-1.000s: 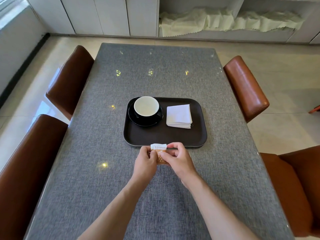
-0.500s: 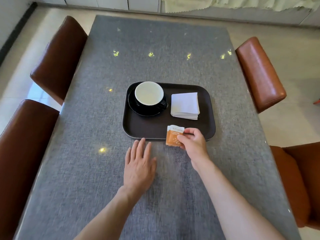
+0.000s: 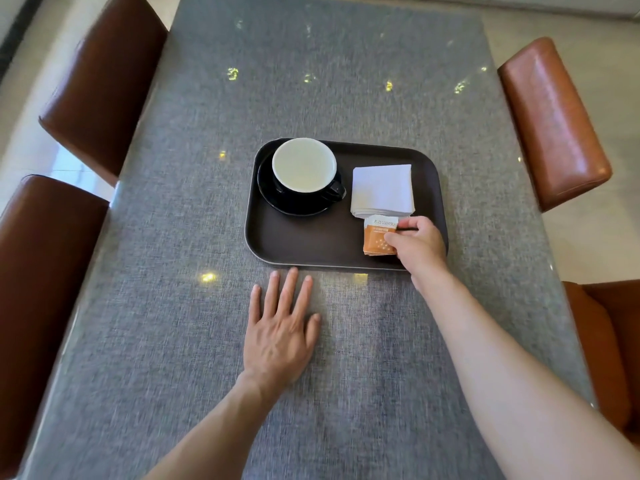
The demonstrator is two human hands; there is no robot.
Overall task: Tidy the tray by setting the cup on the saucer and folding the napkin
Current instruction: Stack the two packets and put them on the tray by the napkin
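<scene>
Where the grey woven worktop carries it, a dark rectangular tray lies flat, slightly right of centre. Contents, listed left to right:

Saucer, black, in the tray's far left part. Cup, black outside and pale inside, stands upright on the saucer with its handle turned toward the napkin. Whether it holds any liquid cannot be told.

Napkin, white, folded to a neat square with layered edges showing along its near side, lies flat in the tray's far right part, just beside the cup handle but apart from it.

Sachet, orange with a white top strip bearing small print too fine to read, sits at the napkin's near edge, over the tray's near right part.

Hands: right hand reaches over the tray's near right corner, thumb and fingers pinching the sachet by its right edge. Left hand rests palm down on the worktop, fingers straight and slightly spread, fingertips just short of the tray's near rim.

Surroundings: brown leather chairs stand along both long sides of the worktop.
</scene>
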